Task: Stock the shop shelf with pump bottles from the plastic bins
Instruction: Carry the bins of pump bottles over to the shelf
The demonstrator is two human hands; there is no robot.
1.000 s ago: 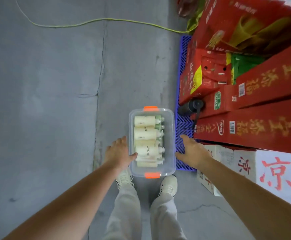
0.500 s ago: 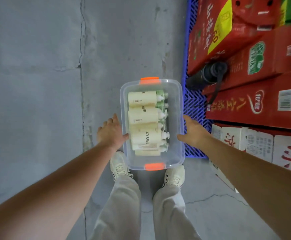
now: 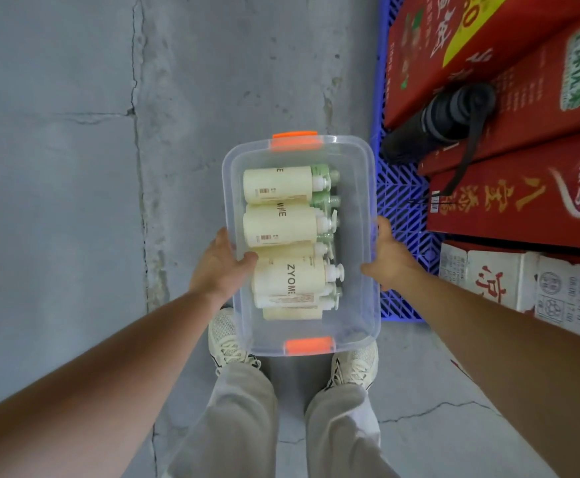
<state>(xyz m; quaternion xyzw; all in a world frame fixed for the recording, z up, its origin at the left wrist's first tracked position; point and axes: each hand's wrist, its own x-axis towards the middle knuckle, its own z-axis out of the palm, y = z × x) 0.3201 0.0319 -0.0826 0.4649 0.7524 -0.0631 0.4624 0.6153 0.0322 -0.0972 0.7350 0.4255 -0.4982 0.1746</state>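
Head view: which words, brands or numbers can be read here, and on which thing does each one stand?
"ZYOME": cream pump bottle in the plastic bin.
"ME", rest hidden: the bottle behind it.
"八宝粥", "银鹭": red carton.
"60": yellow patch on the upper carton.
Barcode labels, print on white boxes: too small to read.

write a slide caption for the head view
Left hand and right hand grip a clear plastic bin of cream pump bottles beside red cardboard cartons
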